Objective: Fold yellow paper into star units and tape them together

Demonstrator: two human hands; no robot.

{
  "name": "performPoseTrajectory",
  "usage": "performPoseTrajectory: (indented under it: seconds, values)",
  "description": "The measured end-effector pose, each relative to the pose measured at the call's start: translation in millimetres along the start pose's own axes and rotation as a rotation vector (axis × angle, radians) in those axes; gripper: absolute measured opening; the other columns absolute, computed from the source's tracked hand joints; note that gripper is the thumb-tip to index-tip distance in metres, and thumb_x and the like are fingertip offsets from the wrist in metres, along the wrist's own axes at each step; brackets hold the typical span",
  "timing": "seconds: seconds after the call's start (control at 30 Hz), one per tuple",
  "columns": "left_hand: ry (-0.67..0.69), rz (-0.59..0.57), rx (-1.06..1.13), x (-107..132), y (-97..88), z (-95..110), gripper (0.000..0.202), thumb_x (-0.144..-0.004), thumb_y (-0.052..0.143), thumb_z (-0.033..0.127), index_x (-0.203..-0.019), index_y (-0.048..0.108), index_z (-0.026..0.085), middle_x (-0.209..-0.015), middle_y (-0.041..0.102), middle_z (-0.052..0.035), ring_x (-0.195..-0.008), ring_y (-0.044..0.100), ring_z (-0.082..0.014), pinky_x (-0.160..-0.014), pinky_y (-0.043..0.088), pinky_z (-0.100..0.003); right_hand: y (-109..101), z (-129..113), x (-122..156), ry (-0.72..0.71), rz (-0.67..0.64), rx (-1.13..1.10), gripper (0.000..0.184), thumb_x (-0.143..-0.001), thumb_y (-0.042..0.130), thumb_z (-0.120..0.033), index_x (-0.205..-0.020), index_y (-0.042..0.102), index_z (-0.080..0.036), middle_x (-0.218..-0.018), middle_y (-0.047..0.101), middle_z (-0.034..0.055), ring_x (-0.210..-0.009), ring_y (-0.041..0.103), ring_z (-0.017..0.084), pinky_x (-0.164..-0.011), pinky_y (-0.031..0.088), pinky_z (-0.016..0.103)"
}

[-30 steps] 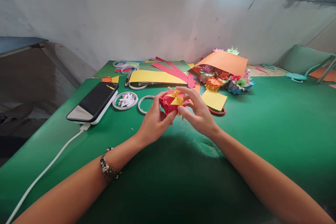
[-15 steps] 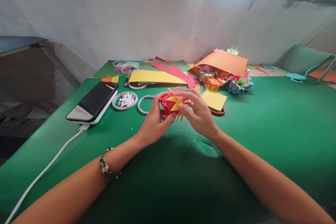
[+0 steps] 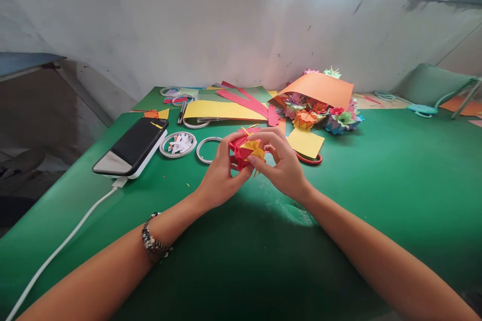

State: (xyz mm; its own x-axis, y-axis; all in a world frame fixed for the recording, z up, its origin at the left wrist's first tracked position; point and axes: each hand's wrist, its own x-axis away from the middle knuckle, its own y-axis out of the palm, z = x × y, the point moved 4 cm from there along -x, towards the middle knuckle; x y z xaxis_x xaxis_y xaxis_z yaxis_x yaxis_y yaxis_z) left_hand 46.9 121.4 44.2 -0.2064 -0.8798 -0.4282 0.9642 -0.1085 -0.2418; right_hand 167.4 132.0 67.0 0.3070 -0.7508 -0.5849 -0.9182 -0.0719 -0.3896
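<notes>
Above the green table (image 3: 226, 261), a red and yellow paper flower (image 3: 248, 150) is held between both hands. My left hand (image 3: 222, 175) is closed round its red side, the thumb below and the fingers above. My right hand (image 3: 282, 163) grips the yellow petals with thumb and fingers on the right side. Thin yellow strips stick out at the flower's top and bottom. Parts of the flower are hidden behind the fingers. Just right of my right hand lies a yellow paper square (image 3: 307, 142) over a red scissors handle (image 3: 312, 159).
A phone (image 3: 131, 145) on a white power bank with a cable lies at left. Beside it are a ring holding white paper scraps (image 3: 178, 145) and a tape roll (image 3: 203, 150). Behind are yellow paper (image 3: 222, 110), red strips (image 3: 244, 103) and finished paper flowers (image 3: 342, 120) under an orange sheet (image 3: 320, 88).
The yellow petals have shifted under my right fingers and now look more rounded and gathered. Both hands keep their hold on the flower in nearly the same place.
</notes>
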Motion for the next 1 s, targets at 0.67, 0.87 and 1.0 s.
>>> performPoseTrajectory:
  seconds: [0.67, 0.87, 1.0]
  values:
    - [0.391, 0.033, -0.345, -2.0, -7.8, 8.4, 0.045, -0.074, 0.054, 0.014, -0.113, 0.034, 0.023, -0.111, 0.039, -0.0089, -0.102, 0.047, -0.0188, -0.072, 0.050, -0.030, -4.3, -3.9, 0.4, -0.146, -0.011, -0.032, 0.030, -0.074, 0.059, -0.022, -0.102, 0.050, -0.027, -0.097, 0.044, 0.0018, -0.078, 0.047, 0.010, -0.067, 0.048, 0.027]
    - [0.441, 0.002, -0.395, -1.3, -8.0, 8.5, 0.046, -0.073, 0.054, 0.013, -0.114, 0.034, 0.021, -0.111, 0.039, -0.0097, -0.108, 0.043, -0.0201, -0.080, 0.048, -0.033, -6.0, -4.3, -1.1, -0.142, -0.023, -0.074, 0.021, -0.079, 0.051, -0.023, -0.100, 0.053, -0.025, -0.095, 0.045, 0.0031, -0.080, 0.048, 0.012, -0.072, 0.048, 0.030]
    - [0.442, 0.005, -0.403, -1.3, -7.6, 7.5, 0.049, -0.072, 0.055, 0.012, -0.114, 0.033, 0.023, -0.111, 0.040, -0.0089, -0.108, 0.043, -0.0201, -0.080, 0.048, -0.034, -5.1, -2.6, -1.6, -0.131, -0.008, -0.107, 0.020, -0.079, 0.053, -0.022, -0.099, 0.054, -0.025, -0.094, 0.045, 0.0023, -0.075, 0.047, 0.010, -0.070, 0.047, 0.028]
